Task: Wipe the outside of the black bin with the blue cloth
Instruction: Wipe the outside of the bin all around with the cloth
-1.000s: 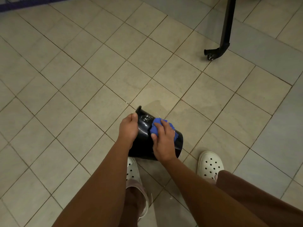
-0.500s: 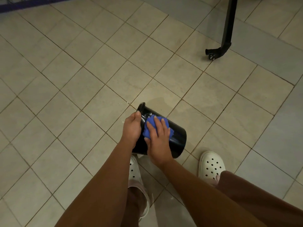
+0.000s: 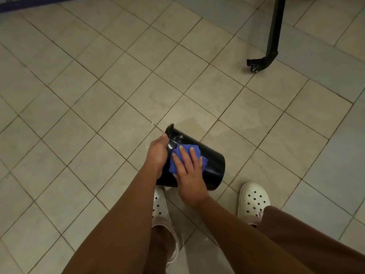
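Observation:
The black bin is tipped on its side above the tiled floor, its rim to the left and its base to the right. My left hand grips the rim, thumb on the outside wall. The crumpled blue cloth lies on the bin's upper wall. My right hand presses it flat there with fingers spread and straight. White smears show on the wall just above the cloth. The bin's mouth is hidden behind my left hand.
Two white clogs stand on the floor just below the bin. A black metal leg with a caster stands at the upper right. A dark purple bar runs along the top left edge.
My right hand has slid the cloth left along the bin's wall toward the rim and flattened its fingers. The bin has tilted slightly with its rim higher.

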`<state>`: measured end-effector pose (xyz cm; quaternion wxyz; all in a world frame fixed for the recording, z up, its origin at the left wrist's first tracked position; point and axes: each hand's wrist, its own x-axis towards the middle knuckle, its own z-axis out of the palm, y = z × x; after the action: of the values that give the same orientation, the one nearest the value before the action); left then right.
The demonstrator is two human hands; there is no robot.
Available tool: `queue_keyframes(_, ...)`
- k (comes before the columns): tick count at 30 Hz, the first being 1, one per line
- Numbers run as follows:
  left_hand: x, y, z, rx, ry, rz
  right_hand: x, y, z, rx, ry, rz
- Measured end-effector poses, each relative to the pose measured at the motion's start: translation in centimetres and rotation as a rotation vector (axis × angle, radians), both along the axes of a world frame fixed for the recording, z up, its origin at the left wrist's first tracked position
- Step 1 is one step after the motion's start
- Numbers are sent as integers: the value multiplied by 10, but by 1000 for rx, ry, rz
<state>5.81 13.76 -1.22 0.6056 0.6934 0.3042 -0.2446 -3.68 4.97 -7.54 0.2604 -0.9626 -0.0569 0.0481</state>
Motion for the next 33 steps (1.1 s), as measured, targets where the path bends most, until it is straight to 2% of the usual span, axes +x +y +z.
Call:
queue_keyframes(3,1,-5,0,25,-56,-99,26,1,11,104,1,-19)
queue_keyframes(9,3,-8,1,-10,-71,-90,61,-21,13,324,102,-176)
queue_keyframes(16,0,-7,-2,-2,-60,-80,23,-6,12,113,25,6)
queue_keyframes(20,-1,-11,-1,16,-110,-94,50,-6,19,239,52,-59)
queue_keyframes(24,-3,-9,-5,16,-114,-12,72,-23,19,347,150,-186)
queue_keyframes(29,-3,-7,-5,1,-87,11,47,-25,13,234,217,-386)
queue_keyframes(31,-3,-6,-6,-8,-65,20,35,-9,17,190,204,-360)
queue_keyframes(33,-4,-8,-4,-25,-71,6,34,5,27,185,147,-243)
